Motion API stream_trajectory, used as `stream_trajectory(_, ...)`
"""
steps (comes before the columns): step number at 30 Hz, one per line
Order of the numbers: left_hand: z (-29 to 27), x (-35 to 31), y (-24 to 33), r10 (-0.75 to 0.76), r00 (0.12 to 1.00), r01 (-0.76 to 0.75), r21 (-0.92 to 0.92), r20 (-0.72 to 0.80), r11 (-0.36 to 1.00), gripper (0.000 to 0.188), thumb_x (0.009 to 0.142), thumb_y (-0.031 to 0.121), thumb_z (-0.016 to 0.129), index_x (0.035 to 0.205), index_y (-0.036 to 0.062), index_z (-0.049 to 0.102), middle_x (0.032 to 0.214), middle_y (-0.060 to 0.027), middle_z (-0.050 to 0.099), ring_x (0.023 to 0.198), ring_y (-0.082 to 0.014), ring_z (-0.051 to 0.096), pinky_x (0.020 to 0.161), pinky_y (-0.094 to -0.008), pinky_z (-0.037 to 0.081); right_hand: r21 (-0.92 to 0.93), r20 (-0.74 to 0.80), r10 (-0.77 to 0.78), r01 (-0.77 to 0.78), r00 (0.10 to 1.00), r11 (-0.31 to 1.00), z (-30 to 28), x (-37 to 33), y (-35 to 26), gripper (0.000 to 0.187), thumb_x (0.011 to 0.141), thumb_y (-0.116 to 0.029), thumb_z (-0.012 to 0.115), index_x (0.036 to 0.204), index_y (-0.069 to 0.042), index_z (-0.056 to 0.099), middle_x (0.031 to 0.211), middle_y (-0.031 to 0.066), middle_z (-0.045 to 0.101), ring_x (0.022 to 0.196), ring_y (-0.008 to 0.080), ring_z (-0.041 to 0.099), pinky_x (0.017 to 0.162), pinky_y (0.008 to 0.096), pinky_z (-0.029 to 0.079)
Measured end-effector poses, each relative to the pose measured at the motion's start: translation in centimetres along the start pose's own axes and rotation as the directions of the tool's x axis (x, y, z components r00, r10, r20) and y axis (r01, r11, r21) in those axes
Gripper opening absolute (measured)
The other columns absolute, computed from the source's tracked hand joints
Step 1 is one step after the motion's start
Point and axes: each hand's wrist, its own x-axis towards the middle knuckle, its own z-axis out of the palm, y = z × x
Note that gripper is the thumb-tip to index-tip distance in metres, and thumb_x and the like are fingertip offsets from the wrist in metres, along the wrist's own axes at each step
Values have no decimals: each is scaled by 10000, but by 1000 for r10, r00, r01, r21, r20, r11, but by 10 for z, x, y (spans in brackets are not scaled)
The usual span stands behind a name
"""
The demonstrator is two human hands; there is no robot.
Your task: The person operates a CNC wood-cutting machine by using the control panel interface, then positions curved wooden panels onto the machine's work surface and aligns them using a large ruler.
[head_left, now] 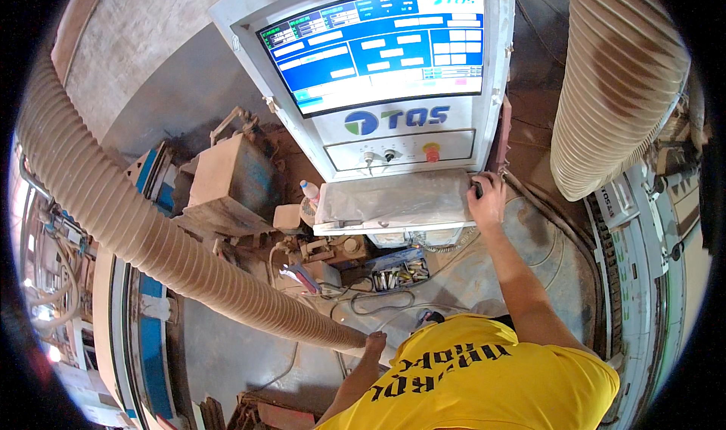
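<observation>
My right hand (pixel 488 195) is closed over a small dark computer mouse (pixel 477 189), mostly hidden under the fingers. It rests at the right end of a shelf covered in clear plastic (pixel 401 195), below a machine control cabinet (pixel 302 139). The cabinet's lit screen (pixel 378 52) shows blue and white panels. Lower down, near my yellow shirt, my left hand (pixel 375 342) is closed against the narrow-looking lower end of a beige ribbed hose (pixel 204 260). Its fingertips are partly hidden.
A second thick ribbed hose (pixel 620 82) hangs at the upper right. Machine rails (pixel 631 279) run along the right side. Beyond the shelf's left end stand a bottle (pixel 308 189) and a dusty metal box (pixel 227 180). A tool tray (pixel 401 275) and cables (pixel 382 301) lie on the floor.
</observation>
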Motion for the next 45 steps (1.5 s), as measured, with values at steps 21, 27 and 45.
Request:
stream_trajectory(21,-3,-8,11,12,1000,-12,-7,-26,1000,512,874,322,682,1280,10,681,1226,-233,705,1172,-354,667,1015,-420,512,-85,56,36,-31,998,996,-1,-1,4,279,789,-177,698,1062,-125,719,1289,121,583,1156,377,531,1015,495,457)
stream_trajectory(27,-3,-12,13,-10,1000,11,36,-15,999,509,875,309,680,1292,16,677,1213,-222,714,1150,-339,682,1003,-416,522,-80,57,35,-31,998,996,-4,0,1,289,778,-166,708,1063,-115,718,1285,126,587,1153,377,536,1012,492,459)
stream_trajectory(45,11,-14,9,23,1000,-23,-29,-19,999,422,901,272,640,1246,37,700,1157,-210,727,1066,-344,698,928,-431,545,-36,-2,3,-3,1000,999,-9,-1,-1,325,792,-151,722,1108,-80,696,1278,188,579,1210,404,521,1051,512,441)
